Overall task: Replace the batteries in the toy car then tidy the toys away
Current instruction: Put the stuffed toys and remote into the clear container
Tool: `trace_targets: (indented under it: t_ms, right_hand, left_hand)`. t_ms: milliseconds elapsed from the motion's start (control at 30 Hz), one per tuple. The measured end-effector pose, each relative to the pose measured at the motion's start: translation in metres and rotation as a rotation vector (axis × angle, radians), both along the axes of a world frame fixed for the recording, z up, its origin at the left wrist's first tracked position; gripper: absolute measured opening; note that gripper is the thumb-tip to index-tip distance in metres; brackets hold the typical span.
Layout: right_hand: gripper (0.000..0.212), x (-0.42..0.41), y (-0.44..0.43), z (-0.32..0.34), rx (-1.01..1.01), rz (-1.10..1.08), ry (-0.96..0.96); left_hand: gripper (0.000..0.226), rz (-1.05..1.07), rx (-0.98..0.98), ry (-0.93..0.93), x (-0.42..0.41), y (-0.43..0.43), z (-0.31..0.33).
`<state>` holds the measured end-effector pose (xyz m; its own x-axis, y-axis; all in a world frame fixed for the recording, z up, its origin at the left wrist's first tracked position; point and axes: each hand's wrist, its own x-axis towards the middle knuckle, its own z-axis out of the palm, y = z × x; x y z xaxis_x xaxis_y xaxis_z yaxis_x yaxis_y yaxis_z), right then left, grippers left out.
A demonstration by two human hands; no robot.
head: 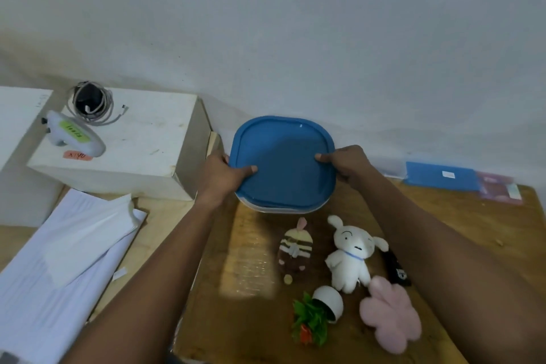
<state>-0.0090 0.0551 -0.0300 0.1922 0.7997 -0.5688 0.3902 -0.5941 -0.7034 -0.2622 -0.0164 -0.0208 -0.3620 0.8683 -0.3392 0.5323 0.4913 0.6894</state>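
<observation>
Wooden table (472, 230): the work surface, running up to a pale wall at 12 o'clock. White block (141, 151): stands at 9 o'clock of the tub. Stack of white sheets (59, 260): lies at 7 o'clock. Tub (283, 210): at the table's 12 o'clock edge, with the blue lid (283, 162) seated on it. The left hand (221, 174) clamps the 9 o'clock side and the right hand (345, 165) the 3 o'clock side, thumbs on top of the lid and fingers curled under the rim. Judgement: the tidying stage is opening. The next move calls for bringing the tub nearer the toys and freeing the lid. Blue folder (440, 176): at 3 o'clock, with a small white tag too small to read. Toys, loose at 6 o'clock of the tub: a pink plush (390, 316), a white plush (351, 257), a striped plush (295, 251) and a tipped pot with a fake plant (328, 301). No toy car can be identified. A black item (397, 270) at 4 o'clock, partly under the right forearm, bears a white mark that is not legible, and what it is cannot be told. Battery status therefore cannot be confirmed. White gadget (74, 136) on the block: it carries a green label (72, 129) with handwriting that is unreadable. Orange sticker (78, 156) beside it: scrawl, not legible. No brand is readable anywhere.
</observation>
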Motion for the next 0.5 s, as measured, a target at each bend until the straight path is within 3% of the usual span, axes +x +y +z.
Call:
trace_targets:
  t_ms: [100, 233, 500]
  right_hand:
    - [0.035, 0.003, -0.007, 0.01, 0.066, -0.024, 0.052]
    - [0.039, -0.004, -0.029, 0.024, 0.241, -0.027, -0.082]
    - [0.025, -0.035, -0.138, 0.03, 0.404, 0.25, -0.284]
  left_hand:
    - [0.052, 0.007, 0.066, -0.158, -0.005, -0.002, 0.003]
    - [0.034, 0.095, 0.232, -0.369, -0.002, -0.017, 0.014]
    - [0.013, 0.263, 0.507, -0.297, -0.032, -0.123, 0.036]
